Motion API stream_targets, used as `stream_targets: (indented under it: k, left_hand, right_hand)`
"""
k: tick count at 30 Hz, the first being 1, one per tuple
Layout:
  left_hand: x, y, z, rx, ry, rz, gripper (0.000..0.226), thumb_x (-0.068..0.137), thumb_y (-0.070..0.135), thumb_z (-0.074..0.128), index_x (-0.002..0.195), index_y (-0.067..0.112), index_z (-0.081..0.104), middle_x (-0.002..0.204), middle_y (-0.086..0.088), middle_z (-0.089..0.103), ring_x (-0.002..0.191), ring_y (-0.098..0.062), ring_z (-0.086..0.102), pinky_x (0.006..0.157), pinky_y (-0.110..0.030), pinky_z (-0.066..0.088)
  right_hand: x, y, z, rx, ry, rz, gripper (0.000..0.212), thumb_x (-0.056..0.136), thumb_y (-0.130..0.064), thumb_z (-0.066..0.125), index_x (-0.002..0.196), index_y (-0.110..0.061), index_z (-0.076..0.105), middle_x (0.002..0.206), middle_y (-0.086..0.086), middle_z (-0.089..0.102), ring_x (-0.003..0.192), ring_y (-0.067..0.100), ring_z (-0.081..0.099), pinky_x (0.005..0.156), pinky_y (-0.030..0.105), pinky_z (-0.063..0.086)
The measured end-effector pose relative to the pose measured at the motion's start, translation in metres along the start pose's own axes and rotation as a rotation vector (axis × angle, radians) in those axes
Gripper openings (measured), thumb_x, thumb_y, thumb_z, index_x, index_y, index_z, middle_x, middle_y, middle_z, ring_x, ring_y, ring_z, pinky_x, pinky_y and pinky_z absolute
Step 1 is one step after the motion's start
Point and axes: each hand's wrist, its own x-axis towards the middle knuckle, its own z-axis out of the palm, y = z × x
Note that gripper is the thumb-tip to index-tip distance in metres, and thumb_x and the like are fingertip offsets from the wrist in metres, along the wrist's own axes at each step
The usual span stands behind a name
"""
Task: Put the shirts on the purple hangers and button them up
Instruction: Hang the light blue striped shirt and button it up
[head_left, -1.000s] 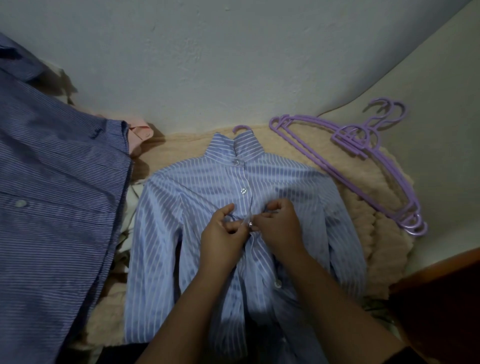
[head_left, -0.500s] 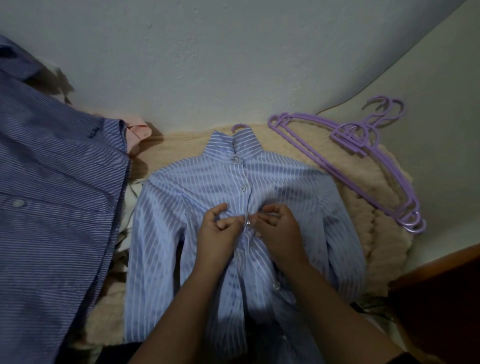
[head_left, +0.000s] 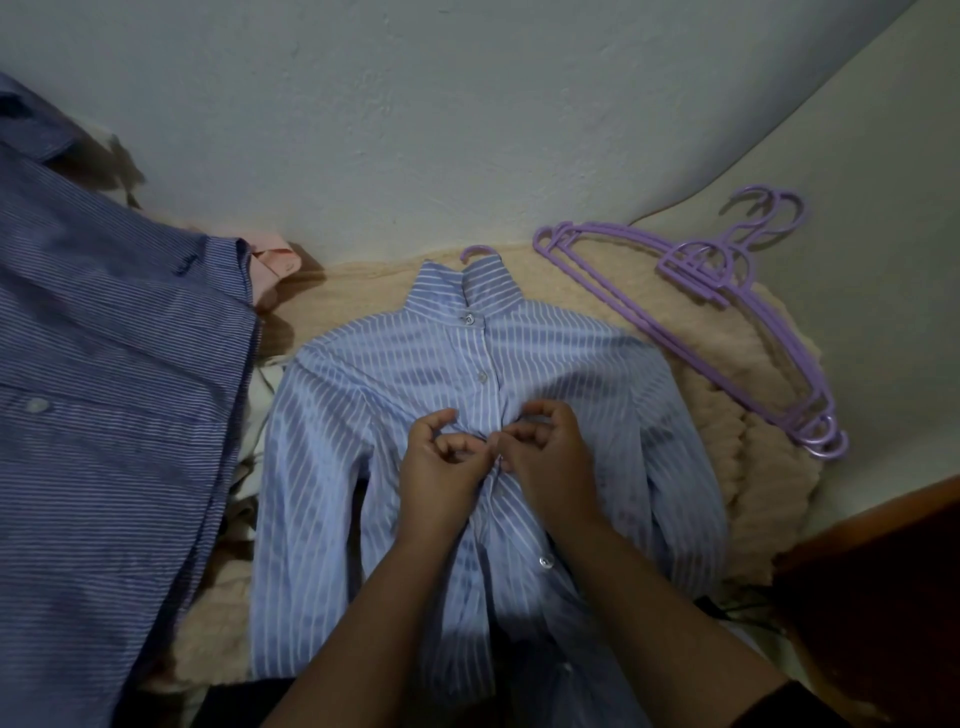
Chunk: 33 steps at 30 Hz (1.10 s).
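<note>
Far left: a dark blue striped shirt lies spread over the surface, with a pink garment showing just beyond its upper edge. Centre: a light blue striped shirt lies face up on a beige fleecy blanket, collar toward the wall. The hook of a purple hanger protrudes from the collar, so the shirt sits on its hanger. The collar button and the second button appear fastened; a lower button on the placket lies exposed and unfastened. The left hand and right hand meet at the placket below the second button, fingers curled, each pinching the cloth edge; the light is dim, and the button between the fingertips is probably hidden there. Both forearms lie over the lower shirt front. Right: a stack of spare purple hangers rests on the blanket's far edge, apart from the shirt's sleeve. Lower right: a brown wooden edge.
</note>
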Motion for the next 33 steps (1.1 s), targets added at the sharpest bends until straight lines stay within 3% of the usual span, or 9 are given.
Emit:
stream_targets:
  k: [3, 7, 12, 17, 20, 24, 28, 33]
  left_hand:
    - [0.000, 0.000, -0.001, 0.030, -0.015, 0.013, 0.045, 0.082, 0.001, 0.072, 0.117, 0.013, 0.047, 0.073, -0.004, 0.067, 0.066, -0.006, 0.065, 0.065, -0.013, 0.050]
    - [0.001, -0.001, -0.003, 0.068, -0.025, -0.002, 0.052, 0.078, 0.000, 0.075, 0.118, 0.017, 0.046, 0.080, -0.006, 0.070, 0.068, -0.003, 0.066, 0.063, -0.010, 0.048]
    - [0.000, -0.002, -0.002, 0.106, -0.020, 0.005, 0.055, 0.077, 0.001, 0.077, 0.118, 0.018, 0.046, 0.078, -0.004, 0.068, 0.069, -0.006, 0.066, 0.065, -0.014, 0.050]
    - [-0.002, -0.006, 0.002, 0.122, -0.009, 0.023, 0.054, 0.077, 0.000, 0.076, 0.118, 0.018, 0.047, 0.078, -0.005, 0.064, 0.076, -0.016, 0.065, 0.072, -0.025, 0.052]
    - [-0.002, -0.006, 0.001, 0.087, -0.015, 0.015, 0.051, 0.077, 0.001, 0.076, 0.117, 0.018, 0.047, 0.076, -0.005, 0.064, 0.073, -0.013, 0.065, 0.069, -0.020, 0.051]
    - [-0.001, -0.006, -0.003, 0.022, -0.023, -0.023, 0.045, 0.082, 0.006, 0.074, 0.116, 0.017, 0.048, 0.064, 0.008, 0.063, 0.065, -0.004, 0.062, 0.064, -0.010, 0.047]
    - [0.001, -0.006, -0.006, 0.013, -0.024, -0.048, 0.041, 0.084, 0.007, 0.071, 0.118, 0.016, 0.048, 0.071, -0.003, 0.062, 0.066, -0.011, 0.060, 0.061, -0.013, 0.049]
    - [0.009, -0.005, -0.008, -0.041, -0.042, -0.170, 0.039, 0.084, 0.001, 0.070, 0.115, 0.011, 0.049, 0.063, 0.004, 0.054, 0.058, -0.007, 0.053, 0.059, -0.018, 0.047]
  right_hand:
    - [0.005, 0.004, 0.002, -0.002, 0.026, 0.038, 0.037, 0.077, 0.001, 0.070, 0.103, -0.013, 0.047, 0.074, 0.005, 0.065, 0.063, 0.015, 0.060, 0.062, 0.027, 0.050]
    - [0.010, 0.006, 0.000, 0.015, 0.049, 0.057, 0.038, 0.077, 0.006, 0.069, 0.099, -0.013, 0.044, 0.064, 0.005, 0.062, 0.055, 0.014, 0.058, 0.058, 0.027, 0.049]
    - [0.012, 0.007, -0.002, 0.012, 0.050, 0.068, 0.040, 0.076, 0.008, 0.068, 0.090, -0.019, 0.041, 0.062, 0.005, 0.057, 0.053, 0.014, 0.057, 0.055, 0.026, 0.049]
    - [0.012, 0.005, -0.002, -0.055, 0.032, 0.065, 0.042, 0.073, 0.009, 0.065, 0.102, -0.012, 0.043, 0.069, 0.004, 0.055, 0.061, 0.015, 0.056, 0.055, 0.022, 0.046]
    - [0.012, 0.005, -0.003, -0.045, 0.023, 0.066, 0.042, 0.074, 0.009, 0.065, 0.103, -0.012, 0.042, 0.069, 0.004, 0.054, 0.062, 0.016, 0.056, 0.056, 0.023, 0.047]
    - [0.012, 0.006, -0.005, -0.019, -0.004, 0.068, 0.041, 0.078, 0.007, 0.066, 0.106, -0.011, 0.042, 0.070, 0.005, 0.056, 0.064, 0.016, 0.056, 0.062, 0.026, 0.049]
    - [0.012, 0.008, -0.005, -0.034, -0.012, 0.057, 0.042, 0.078, 0.006, 0.068, 0.106, -0.012, 0.043, 0.071, 0.006, 0.058, 0.067, 0.020, 0.058, 0.072, 0.038, 0.051]
    - [0.012, 0.010, -0.005, -0.079, -0.024, 0.019, 0.038, 0.078, 0.005, 0.067, 0.093, -0.021, 0.044, 0.068, 0.003, 0.058, 0.066, 0.016, 0.058, 0.072, 0.035, 0.050]
